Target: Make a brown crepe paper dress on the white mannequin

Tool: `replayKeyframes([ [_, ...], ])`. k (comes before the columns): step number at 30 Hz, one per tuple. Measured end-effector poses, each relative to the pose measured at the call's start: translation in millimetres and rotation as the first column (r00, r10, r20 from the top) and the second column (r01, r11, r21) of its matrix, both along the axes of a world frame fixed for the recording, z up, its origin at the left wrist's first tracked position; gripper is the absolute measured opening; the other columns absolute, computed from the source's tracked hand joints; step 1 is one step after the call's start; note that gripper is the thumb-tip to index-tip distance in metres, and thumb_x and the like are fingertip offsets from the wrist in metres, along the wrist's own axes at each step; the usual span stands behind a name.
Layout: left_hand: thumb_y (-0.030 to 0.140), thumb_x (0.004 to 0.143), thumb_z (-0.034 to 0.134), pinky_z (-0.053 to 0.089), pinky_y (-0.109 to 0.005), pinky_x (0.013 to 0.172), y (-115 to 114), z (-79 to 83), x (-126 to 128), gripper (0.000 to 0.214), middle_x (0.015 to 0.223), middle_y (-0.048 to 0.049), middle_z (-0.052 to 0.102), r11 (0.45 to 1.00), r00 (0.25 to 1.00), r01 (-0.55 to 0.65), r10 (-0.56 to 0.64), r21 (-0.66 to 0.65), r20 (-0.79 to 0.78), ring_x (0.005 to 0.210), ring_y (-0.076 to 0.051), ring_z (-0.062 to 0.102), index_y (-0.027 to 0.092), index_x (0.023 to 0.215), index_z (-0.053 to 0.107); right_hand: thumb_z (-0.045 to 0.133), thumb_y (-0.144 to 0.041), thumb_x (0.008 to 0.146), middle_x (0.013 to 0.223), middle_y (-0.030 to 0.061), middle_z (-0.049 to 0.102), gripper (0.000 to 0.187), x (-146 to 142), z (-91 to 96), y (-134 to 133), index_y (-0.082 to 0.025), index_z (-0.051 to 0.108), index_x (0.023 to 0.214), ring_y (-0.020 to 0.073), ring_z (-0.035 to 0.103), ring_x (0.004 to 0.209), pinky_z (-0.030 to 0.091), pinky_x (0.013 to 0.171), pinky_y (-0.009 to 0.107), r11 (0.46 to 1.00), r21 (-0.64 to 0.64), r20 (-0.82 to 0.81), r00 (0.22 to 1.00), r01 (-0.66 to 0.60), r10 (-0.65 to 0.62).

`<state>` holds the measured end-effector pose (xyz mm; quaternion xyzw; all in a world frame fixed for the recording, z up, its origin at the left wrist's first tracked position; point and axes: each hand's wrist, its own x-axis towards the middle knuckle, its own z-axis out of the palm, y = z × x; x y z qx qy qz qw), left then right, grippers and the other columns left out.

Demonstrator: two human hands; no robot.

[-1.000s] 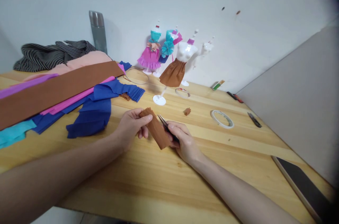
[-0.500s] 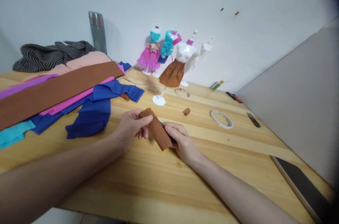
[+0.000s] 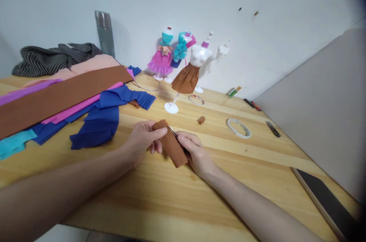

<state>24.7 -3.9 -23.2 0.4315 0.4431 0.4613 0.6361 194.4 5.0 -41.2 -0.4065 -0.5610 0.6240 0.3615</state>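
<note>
Between the thumb and fingers of my left hand (image 3: 147, 138) is the upper end of a folded strip of brown crepe paper (image 3: 174, 146), which slants down to the right above the table. My right hand (image 3: 195, 150) is closed around the handles of a pair of scissors (image 3: 172, 130). Their thin metal blade points up and left along the paper's right edge; the handles are mostly hidden by my fingers and the paper. A small brown scrap (image 3: 201, 120) lies beyond my right hand. Past both hands, a white mini mannequin (image 3: 200, 56) wears a gathered brown skirt (image 3: 187, 79).
Layered crepe paper in brown (image 3: 71, 88), blue (image 3: 95, 127) and other colours covers the left side. Smaller dressed mannequins (image 3: 161, 61) stand by the wall. Tape rolls (image 3: 247, 134), a dark cutter (image 3: 273, 129) and a tablet-like device (image 3: 323, 196) lie on the right; a bottle (image 3: 105, 36) stands back left.
The folded brown paper and my left hand have shifted slightly right and down. The scissors stay beside the paper's right edge, with my right hand almost unmoved.
</note>
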Motion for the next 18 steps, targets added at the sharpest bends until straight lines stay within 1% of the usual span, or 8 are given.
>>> replayKeyframes([
  [6, 0.038, 0.069, 0.067, 0.027, -0.016, 0.033, -0.7, -0.1, 0.9, 0.026, 0.039, 0.0036, 0.053, 1.0, 1.0, -0.001, 0.001, 0.006, -0.002, 0.031, -0.006, 0.042, 0.015, 0.065, 0.057, 0.063, -0.055, 0.074, 0.059, -0.0004, 0.048, 0.038, -0.5, 0.5, -0.7, -0.018, 0.054, 0.065, 0.0139, 0.04, 0.056, 0.026, 0.049, 0.026, 1.0, -0.01, -0.013, 1.0, 0.007, -0.008],
  [10, 0.037, 0.07, 0.067, 0.028, -0.016, 0.033, 0.2, -1.1, 1.7, 0.025, 0.039, 0.0035, 0.054, 1.0, 1.0, 0.006, -0.006, 0.011, -0.01, 0.031, -0.006, 0.043, 0.015, 0.065, 0.057, 0.065, -0.054, 0.072, 0.06, -0.001, 0.046, 0.038, -1.3, 0.0, -0.8, -0.018, 0.052, 0.064, 0.0133, 0.039, 0.057, 0.027, 0.051, 0.026, 1.0, -0.025, -0.05, 0.999, 0.002, -0.004],
  [13, 0.038, 0.069, 0.067, 0.028, -0.016, 0.033, 1.1, -1.6, 2.2, 0.025, 0.039, 0.0034, 0.054, 1.0, 1.0, 0.014, -0.013, 0.011, -0.015, 0.031, -0.006, 0.044, 0.015, 0.066, 0.058, 0.066, -0.054, 0.072, 0.06, -0.0012, 0.047, 0.039, -2.4, -0.3, -0.8, -0.018, 0.053, 0.064, 0.013, 0.039, 0.057, 0.027, 0.052, 0.026, 1.0, -0.005, -0.057, 0.998, 0.009, -0.009],
  [18, 0.038, 0.068, 0.066, 0.028, -0.015, 0.032, 0.9, -1.7, 3.0, 0.026, 0.037, 0.0036, 0.053, 1.0, 1.0, 0.011, -0.011, 0.011, -0.021, 0.03, -0.005, 0.042, 0.015, 0.063, 0.056, 0.06, -0.059, 0.075, 0.06, 0.0, 0.052, 0.043, -3.7, -1.0, -1.2, -0.017, 0.057, 0.069, 0.0144, 0.044, 0.057, 0.031, 0.053, 0.027, 0.999, 0.032, -0.039, 0.999, -0.006, 0.007],
])
